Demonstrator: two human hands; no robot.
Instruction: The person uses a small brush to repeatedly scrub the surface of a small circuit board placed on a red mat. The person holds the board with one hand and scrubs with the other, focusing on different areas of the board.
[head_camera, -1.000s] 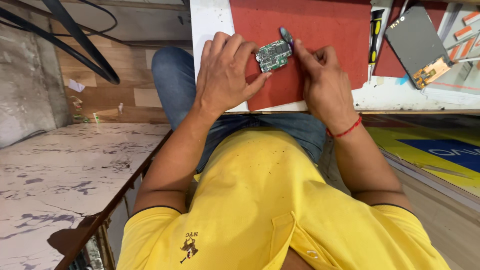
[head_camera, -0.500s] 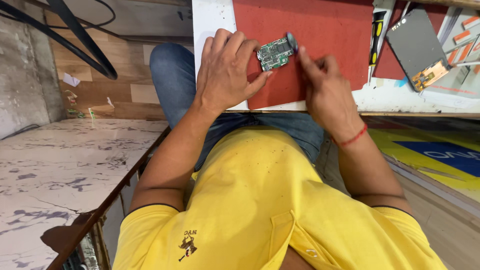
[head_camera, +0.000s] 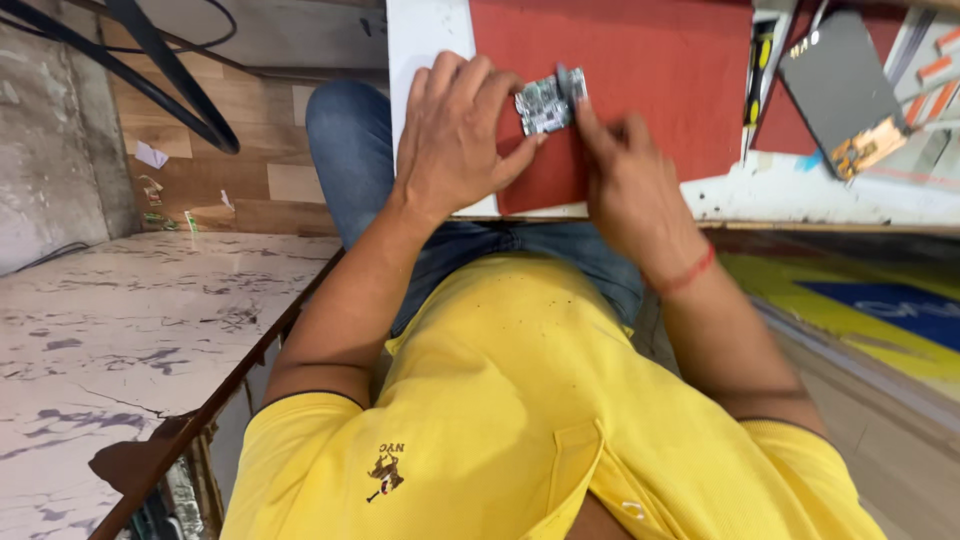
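1. Left hand (head_camera: 455, 140) rests palm-down on the surface (head_camera: 425, 40), fingers curled; thumb + fingertips pinch the left edge of a small circuit board (head_camera: 545, 103).
2. Right hand (head_camera: 625, 175) pinches the board's right edge w/ thumb + forefinger; a thin grey tool tip shows just above the fingers, but can't tell what it is. Both hands closed narrow on the board.
3. Board sits over the red mat (head_camera: 640, 70), near the mat's left half, close to the surface's front edge. Can't tell if it's lifted or touching the mat.
4. Risk, as I judge it: grip is edge-only on a thin, rigid part, so too much squeeze or twist could flex it or knock tiny components off.
5. Risk: board is near the surface's front edge, so a slip could drop it into the lap or onto the floor.
6. Risk: bare fingers on exposed contacts could smear them or pass static.
7. Materials: board is flat, roughly rectangular, green-grey w/ silvery metal shields and fine parts. Mat is matte red, smooth, likely rubbery. Surface is white, scuffed and stained at the rim.
8. Nearby, well apart to the right: a dark phone panel (head_camera: 840, 85) w/ a coppery flex end, and a yellow-black handled tool (head_camera: 762, 70).
9. Red thread (head_camera: 685, 275) on the right wrist.
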